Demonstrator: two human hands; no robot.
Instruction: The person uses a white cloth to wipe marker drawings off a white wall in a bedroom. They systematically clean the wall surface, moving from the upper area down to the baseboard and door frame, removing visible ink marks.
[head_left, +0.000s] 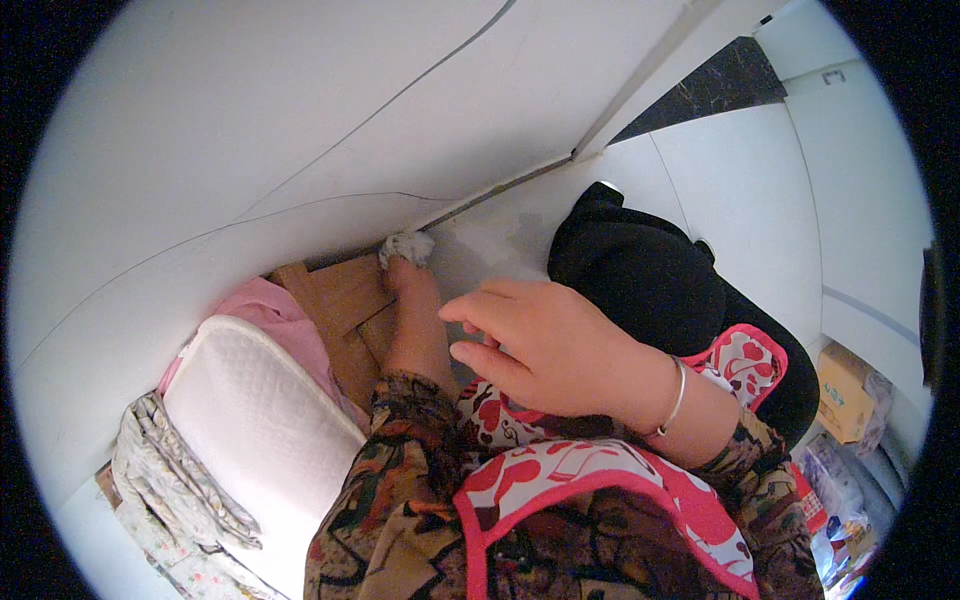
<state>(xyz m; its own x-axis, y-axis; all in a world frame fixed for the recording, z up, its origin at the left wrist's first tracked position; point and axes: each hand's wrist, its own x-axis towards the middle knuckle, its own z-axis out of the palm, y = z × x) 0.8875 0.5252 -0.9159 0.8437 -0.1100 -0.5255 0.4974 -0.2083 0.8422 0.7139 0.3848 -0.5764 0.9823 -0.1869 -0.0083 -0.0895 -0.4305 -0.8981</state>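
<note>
At the foot of the white wall (247, 135), my left hand (409, 276) is shut on a crumpled whitish cloth (409, 247). The cloth is pressed near the line where wall and floor meet; my left fingertips are hidden by it. A damp-looking grey patch (517, 232) marks the pale floor just right of the cloth. In front of my chest hovers my right hand (536, 341), its fingers bent and the thumb apart, with nothing visible between them. A bangle circles the right wrist.
Cardboard (345, 292) lies left of my left forearm. Beside it stand a white quilted pad (262, 397), pink fabric (277, 307) and folded patterned cloth (180, 465). My black-clad knee (637, 277) is at right. A carton (844, 394) and plastic-wrapped items sit at far right.
</note>
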